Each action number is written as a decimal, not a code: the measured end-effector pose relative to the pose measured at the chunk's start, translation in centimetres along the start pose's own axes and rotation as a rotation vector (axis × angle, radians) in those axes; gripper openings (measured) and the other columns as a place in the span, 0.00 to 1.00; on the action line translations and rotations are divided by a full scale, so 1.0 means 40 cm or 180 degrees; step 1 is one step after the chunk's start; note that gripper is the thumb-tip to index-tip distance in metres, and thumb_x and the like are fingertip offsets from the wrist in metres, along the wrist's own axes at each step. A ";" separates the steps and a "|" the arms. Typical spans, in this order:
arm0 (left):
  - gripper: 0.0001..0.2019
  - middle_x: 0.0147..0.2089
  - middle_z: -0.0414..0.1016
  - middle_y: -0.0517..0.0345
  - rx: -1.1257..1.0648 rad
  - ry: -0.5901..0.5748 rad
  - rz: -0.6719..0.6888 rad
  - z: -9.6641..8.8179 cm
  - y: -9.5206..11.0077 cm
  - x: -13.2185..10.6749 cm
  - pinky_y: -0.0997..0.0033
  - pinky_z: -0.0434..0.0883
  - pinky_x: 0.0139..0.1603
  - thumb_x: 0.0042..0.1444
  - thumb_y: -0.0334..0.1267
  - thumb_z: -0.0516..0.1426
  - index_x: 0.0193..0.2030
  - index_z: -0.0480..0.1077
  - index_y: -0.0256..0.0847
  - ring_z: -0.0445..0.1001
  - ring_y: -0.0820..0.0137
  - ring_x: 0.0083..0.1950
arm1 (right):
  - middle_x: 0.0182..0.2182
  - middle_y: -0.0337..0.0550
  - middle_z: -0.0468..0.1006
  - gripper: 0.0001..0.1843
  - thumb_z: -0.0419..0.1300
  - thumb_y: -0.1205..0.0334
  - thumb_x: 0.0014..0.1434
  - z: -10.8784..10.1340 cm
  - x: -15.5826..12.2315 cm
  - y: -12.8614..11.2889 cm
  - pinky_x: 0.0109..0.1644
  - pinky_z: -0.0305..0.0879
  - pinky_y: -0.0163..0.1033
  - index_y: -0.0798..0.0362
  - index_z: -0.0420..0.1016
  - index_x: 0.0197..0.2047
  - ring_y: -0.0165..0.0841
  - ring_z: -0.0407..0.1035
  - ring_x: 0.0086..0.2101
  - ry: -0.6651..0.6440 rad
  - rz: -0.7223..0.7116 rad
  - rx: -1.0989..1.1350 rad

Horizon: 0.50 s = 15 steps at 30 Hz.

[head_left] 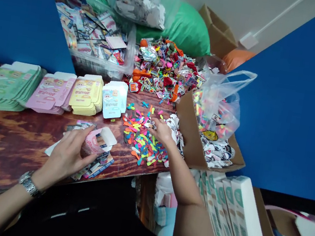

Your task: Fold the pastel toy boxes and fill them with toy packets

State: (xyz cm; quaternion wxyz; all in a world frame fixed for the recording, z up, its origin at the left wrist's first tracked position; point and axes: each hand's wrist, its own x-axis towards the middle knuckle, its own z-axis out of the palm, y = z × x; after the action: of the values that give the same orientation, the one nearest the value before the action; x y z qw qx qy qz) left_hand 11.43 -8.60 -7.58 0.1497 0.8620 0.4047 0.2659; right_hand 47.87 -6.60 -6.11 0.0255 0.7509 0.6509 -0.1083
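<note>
My left hand (67, 157) grips a pink folded cardboard box (93, 142) with a white open flap, above several flat printed cards (98, 166) on the wood-grain table (6, 146). My right hand (161, 130) reaches over a spread of small bright uninflated balloons (141, 141), fingertips among them at the pile's far right edge. Whether those fingers pinch anything is hidden. Beside that hand lies a heap of cut-out paper stickers (176, 133). Stacks of flat green (7, 86), pink (51, 91), yellow (86, 94) and pale blue (114, 99) boxes line the table's far side.
A large mound of mixed hair ties and trinkets (163, 69) lies behind the balloons. A plastic tub of printed cards (92, 40) stands at back left. An open carton (198, 140) holds a plastic bag and stickers at right. Boxed stock (233, 222) stands below the table's right side.
</note>
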 end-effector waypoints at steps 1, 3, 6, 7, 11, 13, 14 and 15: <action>0.36 0.55 0.69 0.39 -0.0005 0.0005 -0.0006 0.001 -0.001 -0.001 0.53 0.71 0.53 0.59 0.48 0.58 0.70 0.52 0.37 0.71 0.51 0.53 | 0.50 0.49 0.75 0.23 0.60 0.51 0.61 0.001 0.001 0.001 0.40 0.63 0.38 0.45 0.71 0.59 0.41 0.73 0.42 0.0046 0.0007 0.0023; 0.36 0.55 0.70 0.39 -0.0008 -0.0008 -0.0029 0.002 -0.003 -0.002 0.53 0.71 0.53 0.59 0.49 0.58 0.70 0.52 0.37 0.71 0.51 0.53 | 0.49 0.49 0.75 0.20 0.58 0.53 0.63 -0.001 0.000 0.004 0.40 0.63 0.38 0.46 0.72 0.58 0.41 0.73 0.42 0.0170 0.0006 0.0093; 0.36 0.55 0.70 0.40 -0.0017 -0.0029 -0.0058 0.001 -0.007 -0.002 0.52 0.70 0.53 0.59 0.49 0.58 0.69 0.52 0.37 0.71 0.52 0.53 | 0.45 0.48 0.77 0.19 0.56 0.57 0.64 -0.010 0.002 0.015 0.41 0.63 0.38 0.48 0.71 0.58 0.39 0.72 0.41 0.0390 -0.0013 0.0256; 0.36 0.55 0.70 0.40 -0.0020 -0.0025 -0.0053 0.000 -0.008 -0.001 0.52 0.70 0.54 0.59 0.49 0.58 0.69 0.53 0.37 0.71 0.51 0.53 | 0.43 0.47 0.77 0.19 0.55 0.59 0.64 -0.014 0.004 0.019 0.42 0.63 0.37 0.49 0.70 0.58 0.38 0.72 0.40 0.0457 -0.0033 0.0318; 0.35 0.56 0.69 0.39 -0.0015 0.0003 -0.0034 -0.004 -0.008 0.001 0.51 0.70 0.54 0.59 0.50 0.58 0.69 0.54 0.37 0.71 0.51 0.54 | 0.40 0.45 0.79 0.14 0.54 0.59 0.65 -0.027 0.013 0.037 0.43 0.62 0.36 0.51 0.74 0.51 0.36 0.72 0.39 0.0653 -0.0165 0.0518; 0.35 0.56 0.69 0.39 -0.0013 0.0018 -0.0028 -0.005 -0.007 0.002 0.50 0.70 0.54 0.59 0.50 0.58 0.69 0.54 0.38 0.70 0.51 0.54 | 0.38 0.45 0.80 0.13 0.52 0.57 0.67 -0.032 0.015 0.041 0.42 0.61 0.35 0.52 0.76 0.46 0.35 0.72 0.38 0.0748 -0.0152 0.0574; 0.35 0.55 0.69 0.39 -0.0011 0.0026 -0.0021 -0.005 -0.007 0.002 0.51 0.70 0.54 0.59 0.50 0.58 0.69 0.53 0.38 0.70 0.51 0.54 | 0.36 0.44 0.80 0.14 0.51 0.57 0.67 -0.035 0.014 0.040 0.41 0.61 0.35 0.52 0.76 0.45 0.35 0.71 0.36 0.0786 -0.0131 0.0590; 0.35 0.55 0.69 0.39 -0.0009 0.0029 -0.0010 -0.005 -0.007 0.001 0.51 0.70 0.54 0.59 0.50 0.58 0.69 0.53 0.38 0.70 0.51 0.54 | 0.35 0.43 0.79 0.14 0.51 0.57 0.68 -0.037 0.013 0.038 0.40 0.61 0.35 0.52 0.76 0.45 0.35 0.71 0.35 0.0816 -0.0115 0.0597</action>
State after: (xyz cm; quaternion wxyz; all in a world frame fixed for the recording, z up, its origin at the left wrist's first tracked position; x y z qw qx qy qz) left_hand 11.19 -8.38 -7.54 0.1495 0.8600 0.4063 0.2702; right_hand 49.62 -6.07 -4.91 -0.1300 0.7458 0.6493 -0.0723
